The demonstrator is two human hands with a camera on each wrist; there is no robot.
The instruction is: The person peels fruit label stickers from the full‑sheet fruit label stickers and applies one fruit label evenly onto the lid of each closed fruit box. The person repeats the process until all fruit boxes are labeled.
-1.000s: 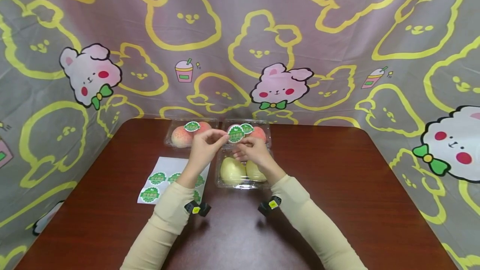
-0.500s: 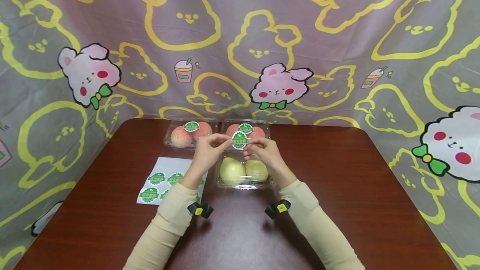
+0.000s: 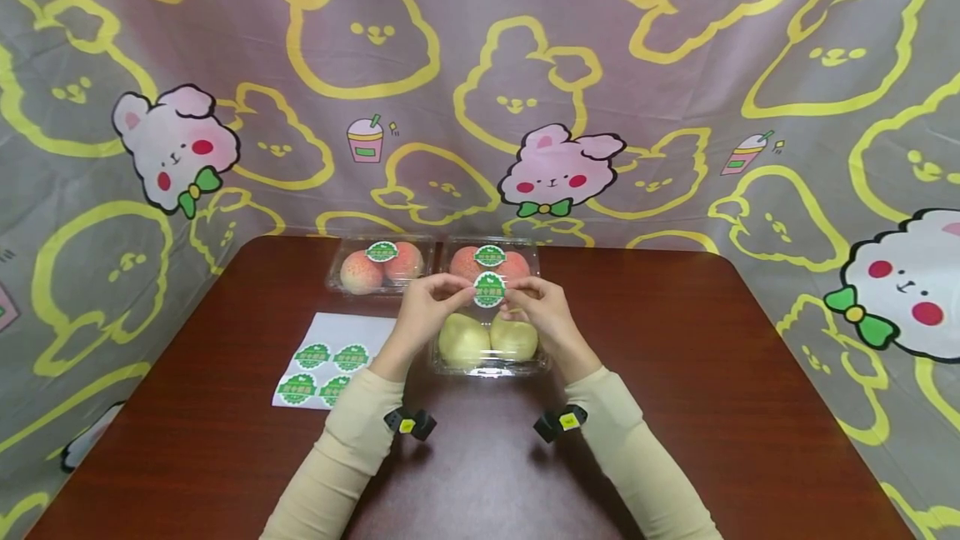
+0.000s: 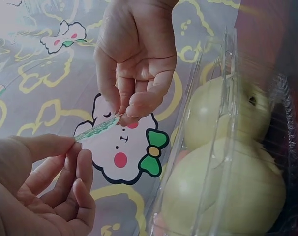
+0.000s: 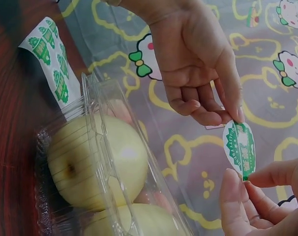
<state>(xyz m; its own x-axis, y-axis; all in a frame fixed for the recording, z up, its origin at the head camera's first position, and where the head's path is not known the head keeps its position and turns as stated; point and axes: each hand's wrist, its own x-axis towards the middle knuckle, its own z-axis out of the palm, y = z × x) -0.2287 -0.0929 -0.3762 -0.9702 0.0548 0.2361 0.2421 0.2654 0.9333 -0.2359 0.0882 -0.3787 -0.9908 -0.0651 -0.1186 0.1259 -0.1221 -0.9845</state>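
Observation:
A round green-and-white sticker [image 3: 490,290] is stretched between both hands, above a clear plastic box [image 3: 491,371] with two pale yellow-green fruits [image 3: 464,340]. My left hand [image 3: 427,311] pinches the sticker's left edge between thumb and forefinger. At its right edge my right hand [image 3: 547,319] pinches it likewise. Seen in the left wrist view, the sticker [image 4: 101,129] is nearly edge-on, raised beside the fruit box [image 4: 208,147]. The right wrist view shows the printed face of the sticker [image 5: 240,147], held apart from the box lid.
Behind stand two clear boxes of peaches, the left box [image 3: 335,277] and the right box [image 3: 534,250], each bearing a similar green sticker. A white sheet [image 3: 341,327] with several stickers lies left on the dark wooden table [image 3: 675,373]. A patterned cloth [image 3: 637,98] hangs behind.
Both hands have shifted right, and the sticker has come down and right, from in front of the right peach box toward the yellow-green fruit box. The right hand now pinches the sticker's edge.

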